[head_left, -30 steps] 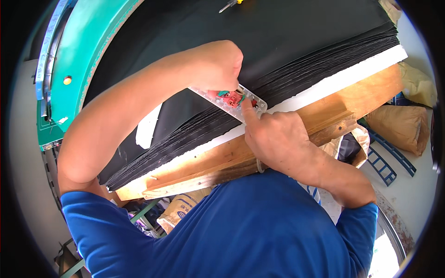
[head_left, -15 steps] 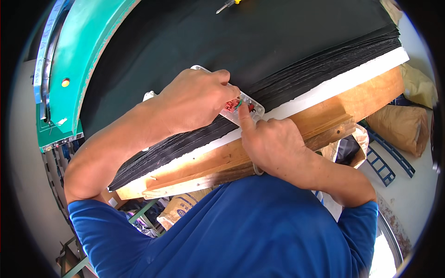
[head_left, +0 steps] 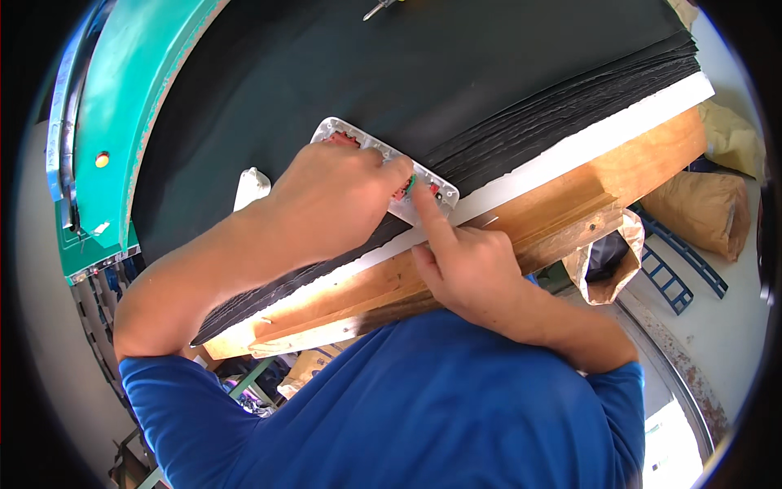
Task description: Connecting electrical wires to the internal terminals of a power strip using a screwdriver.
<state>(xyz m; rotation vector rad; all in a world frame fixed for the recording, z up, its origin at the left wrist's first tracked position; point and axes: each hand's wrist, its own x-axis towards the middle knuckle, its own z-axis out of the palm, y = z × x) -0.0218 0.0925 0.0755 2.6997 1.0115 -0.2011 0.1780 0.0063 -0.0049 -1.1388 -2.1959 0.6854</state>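
A long white plastic casing (head_left: pixel 376 140), open side up with red and green parts inside, lies across the near edge of a stack of black sheets (head_left: pixel 326 65). It resembles an opened power strip. My left hand (head_left: pixel 342 183) is closed over its middle, fingertips down among the red parts and partly hidden. My right hand (head_left: pixel 476 261) reaches in from the near side. Its index finger is stretched out, the tip by a green piece (head_left: pixel 412 182) in the casing; the thumb is spread and the other fingers are curled. A white piece (head_left: pixel 252 187) lies left of my left forearm.
At the far edge of view lies a screwdriver (head_left: pixel 378 10). White sheets (head_left: pixel 554 175) and a wooden board (head_left: pixel 643 155) sit beneath the black stack. A green machine (head_left: pixel 122 106) curves along the left. Brown paper bags (head_left: pixel 705 216) and a blue ladder-like frame (head_left: pixel 668 277) are at the right.
In view, the casing has shifted slightly left, and more of its far end shows. My right hand has drawn slightly down, its thumb now apart from the index finger.
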